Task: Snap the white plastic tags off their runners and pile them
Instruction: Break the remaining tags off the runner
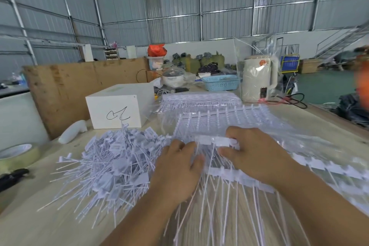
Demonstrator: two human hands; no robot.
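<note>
A big loose pile of snapped-off white plastic tags [117,164] lies on the wooden table, left of centre. A strip of white tags on its runner [214,140] sits between my hands, its thin tails hanging toward me. My right hand [253,152] grips the right part of that strip, fingers curled over its top edge. My left hand [177,168] pinches the tags at the strip's left end. More tag strips on runners [223,118] lie spread behind and to the right.
A white box [117,108] with a black scribble stands behind the pile. A roll of tape [18,155] and a black tool [12,177] lie far left. A bagged cream kettle [259,80], a blue basket [220,83] and bagged tag strips [199,99] sit at the back.
</note>
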